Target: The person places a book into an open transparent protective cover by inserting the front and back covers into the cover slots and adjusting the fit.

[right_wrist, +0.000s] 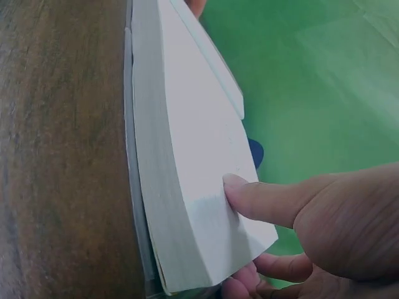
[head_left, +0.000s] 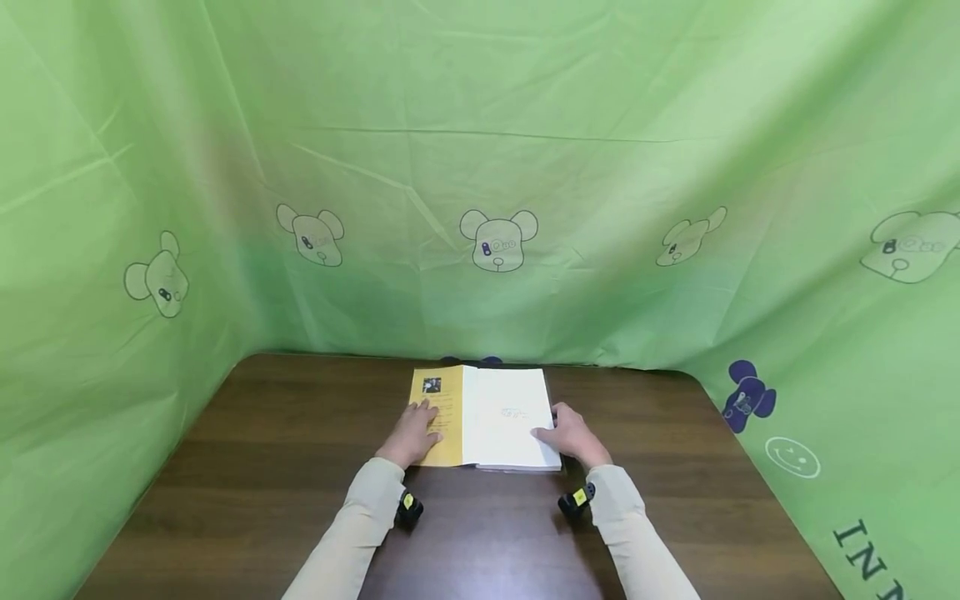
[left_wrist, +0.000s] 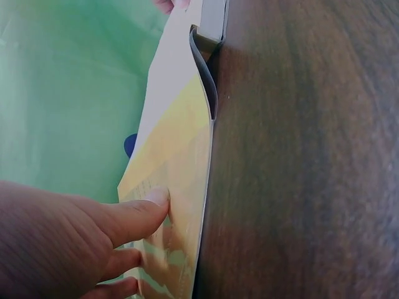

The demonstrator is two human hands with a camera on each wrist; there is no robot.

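An open book (head_left: pixel 513 417) lies on the table, a nearly blank white page with a small printed mark facing up. To its left spreads a yellow cover flap (head_left: pixel 449 421) with a small photo and lines of text. My left hand (head_left: pixel 411 435) rests on that flap, thumb and fingers laid on its surface. At the book's right edge, my right hand (head_left: pixel 572 435) grips the page block. In the right wrist view its thumb (right_wrist: pixel 262 198) presses the white page, while the other fingers (right_wrist: pixel 283 266) curl at the side edge. The thick page block (right_wrist: pixel 156 156) shows there.
The dark wooden table (head_left: pixel 300 425) extends around the book. A green cloth (head_left: pixel 495 308) printed with bear heads hangs behind and at both sides. Black wrist cameras (head_left: pixel 576 500) sit at both sleeve cuffs.
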